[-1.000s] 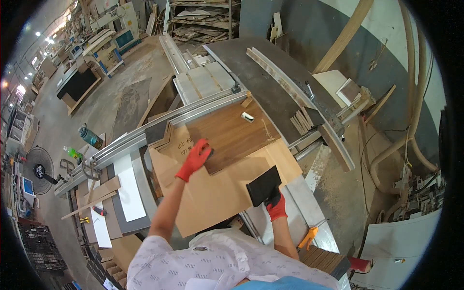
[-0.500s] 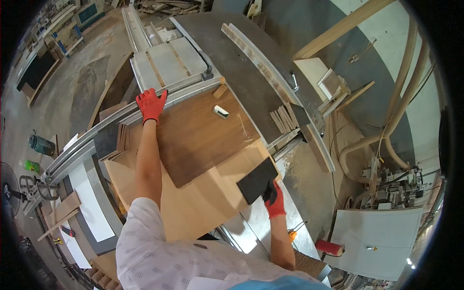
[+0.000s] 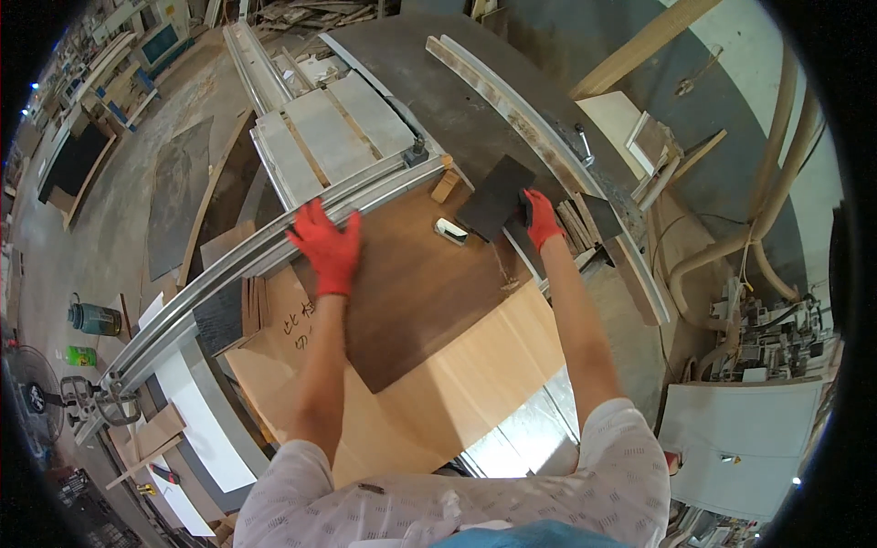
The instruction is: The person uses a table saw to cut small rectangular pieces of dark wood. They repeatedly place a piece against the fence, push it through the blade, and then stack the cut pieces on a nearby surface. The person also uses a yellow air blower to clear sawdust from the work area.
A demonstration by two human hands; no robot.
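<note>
Just right of upper centre, our right hand (image 3: 543, 217) grasps the dark panel (image 3: 498, 196) by its edge, probably to leave its face clear, while our left hand (image 3: 327, 245), splayed, grip released, is by the metal rail (image 3: 224, 281), left of centre.

Below the left hand (image 3: 329, 248), the forearm (image 3: 318, 397) hides some of the handwriting (image 3: 300, 326); farther left, the fan (image 3: 36, 397) is cut by the rim.

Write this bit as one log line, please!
Left hand: fingers spread at metal rail | Right hand: gripping black panel | White-and-black object: on brown board
</note>
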